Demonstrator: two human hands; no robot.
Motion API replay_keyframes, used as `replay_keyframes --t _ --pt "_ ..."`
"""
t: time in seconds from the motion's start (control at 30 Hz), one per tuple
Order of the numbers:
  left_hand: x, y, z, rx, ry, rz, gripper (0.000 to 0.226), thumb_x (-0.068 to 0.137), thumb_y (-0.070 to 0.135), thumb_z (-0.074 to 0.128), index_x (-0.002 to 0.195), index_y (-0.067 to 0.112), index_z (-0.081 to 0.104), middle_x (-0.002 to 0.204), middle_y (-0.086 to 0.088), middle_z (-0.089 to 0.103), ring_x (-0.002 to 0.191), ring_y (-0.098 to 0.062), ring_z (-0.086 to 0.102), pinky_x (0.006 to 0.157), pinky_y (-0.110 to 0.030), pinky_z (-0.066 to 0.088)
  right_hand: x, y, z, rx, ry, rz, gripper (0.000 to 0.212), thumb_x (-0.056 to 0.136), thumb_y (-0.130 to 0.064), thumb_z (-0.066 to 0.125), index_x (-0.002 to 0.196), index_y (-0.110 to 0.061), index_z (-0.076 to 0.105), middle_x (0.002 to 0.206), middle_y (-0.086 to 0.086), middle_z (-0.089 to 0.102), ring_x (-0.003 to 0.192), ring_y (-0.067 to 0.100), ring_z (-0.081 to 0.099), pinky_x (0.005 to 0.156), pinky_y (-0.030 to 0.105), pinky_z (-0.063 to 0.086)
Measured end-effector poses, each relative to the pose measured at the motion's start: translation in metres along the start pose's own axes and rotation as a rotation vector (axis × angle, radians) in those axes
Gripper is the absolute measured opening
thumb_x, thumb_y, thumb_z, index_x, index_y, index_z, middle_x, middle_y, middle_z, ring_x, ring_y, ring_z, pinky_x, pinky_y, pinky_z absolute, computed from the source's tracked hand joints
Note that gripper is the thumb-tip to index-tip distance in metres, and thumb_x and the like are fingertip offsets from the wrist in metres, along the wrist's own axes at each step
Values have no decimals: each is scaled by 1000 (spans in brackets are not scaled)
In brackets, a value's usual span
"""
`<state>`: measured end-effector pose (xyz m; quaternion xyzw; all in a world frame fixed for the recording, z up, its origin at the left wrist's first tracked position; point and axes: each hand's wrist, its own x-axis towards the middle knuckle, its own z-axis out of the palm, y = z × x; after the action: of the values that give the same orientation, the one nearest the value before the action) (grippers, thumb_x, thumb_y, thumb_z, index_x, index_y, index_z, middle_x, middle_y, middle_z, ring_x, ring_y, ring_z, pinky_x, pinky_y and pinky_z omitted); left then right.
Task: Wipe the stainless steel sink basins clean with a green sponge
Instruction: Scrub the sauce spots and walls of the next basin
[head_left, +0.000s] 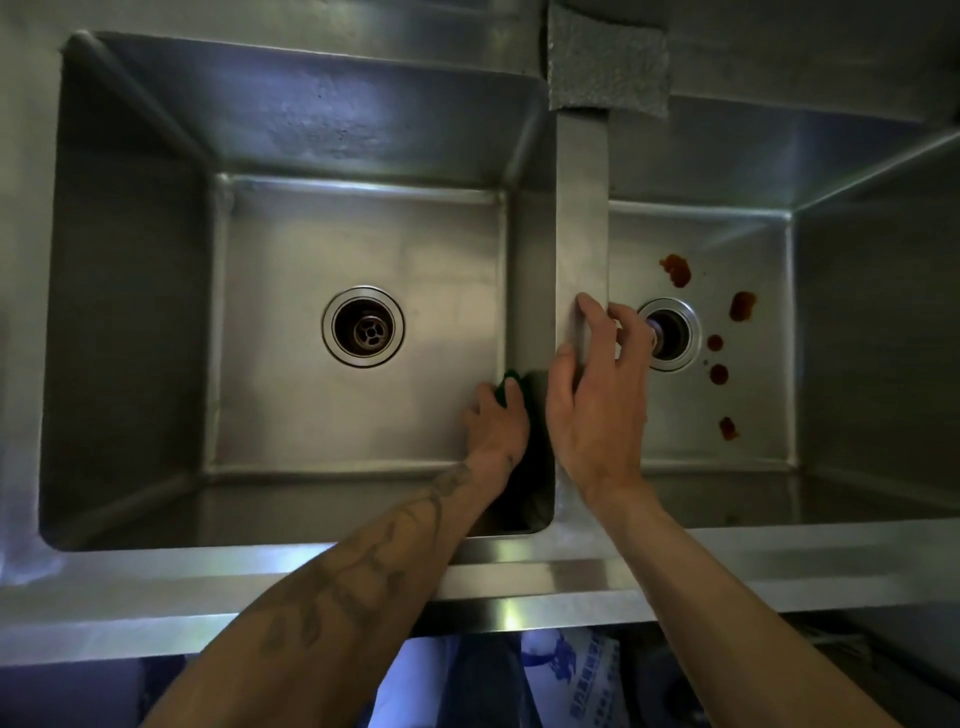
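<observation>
Two stainless steel basins lie below me. Down in the left basin (291, 415), my left hand (496, 421) grips a green sponge (511, 384) against the lower right corner, where the floor meets the right wall. Only a small part of the sponge shows past my fingers. My right hand (597, 400) rests on the divider (582, 208) between the basins, with its fingers curled over the divider's edges. The right basin (753, 467) has several red-brown sauce spots (675, 270) on its floor around the drain.
Each basin has a round drain: the left drain (363, 326) and the right drain (670, 335). A grey scouring pad (608, 57) lies on the back rim above the divider. The front rim (519, 577) runs under my forearms, with bags beneath the sink.
</observation>
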<state>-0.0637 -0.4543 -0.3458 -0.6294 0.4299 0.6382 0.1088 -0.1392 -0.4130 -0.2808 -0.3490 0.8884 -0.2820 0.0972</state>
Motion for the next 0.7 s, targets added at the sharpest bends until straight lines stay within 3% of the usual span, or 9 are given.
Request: replay_keyframes --t 0.1,0.17,0.3,0.4,0.47,0.57,0.6,0.7 --pt "-18 3 1 -81 28 176 35 112 54 31 124 24 45 122 -3 45 100 -20 55 97 -38 46 1 2 1 0 4 -4 42 104 -20 52 146 -17 47 146 9 37 127 20 44 101 45 51" --pt "-24 4 1 -121 49 236 32 112 53 32 124 25 45 115 2 42 95 -13 55 93 -35 45 1 2 1 5 5 -4 42 105 -21 52 146 -18 46 146 7 37 128 20 45 102 46 51" --pt "-5 3 5 -43 33 103 43 113 53 30 134 17 42 138 -14 41 114 -31 53 107 -43 45 1 3 1 -8 16 -23 41 105 -22 51 146 -17 48 145 10 40 127 20 44 102 43 51" --pt "-5 -3 6 -11 33 54 42 113 52 28 130 16 42 139 -17 42 119 -35 53 108 -44 45 1 2 1 -15 17 -27 42 105 -22 50 146 -16 48 144 10 40 126 19 44 102 41 50" --pt "-12 -3 5 -63 38 112 36 113 54 27 122 22 41 132 -11 45 113 -32 56 107 -45 47 1 3 1 -16 14 -29 42 104 -22 50 146 -16 48 144 10 39 126 19 44 102 41 50" --pt "-21 6 4 -229 54 218 34 113 53 28 123 24 43 115 2 43 99 -11 53 96 -36 45 1 3 2 -22 12 -20 42 104 -22 52 145 -17 47 147 11 37 128 21 43 102 44 50" --pt "-19 8 4 -235 66 239 34 114 51 28 125 22 44 116 2 42 99 -10 53 96 -36 44 1 3 2 -29 15 -19 42 104 -22 51 145 -18 47 149 11 37 129 21 43 103 44 50" --pt "-3 1 6 -102 23 110 45 114 50 26 139 15 41 135 -10 42 121 -31 52 104 -38 40 1 3 3 -45 25 -23 42 104 -23 50 146 -19 48 151 12 36 131 21 41 104 42 50"
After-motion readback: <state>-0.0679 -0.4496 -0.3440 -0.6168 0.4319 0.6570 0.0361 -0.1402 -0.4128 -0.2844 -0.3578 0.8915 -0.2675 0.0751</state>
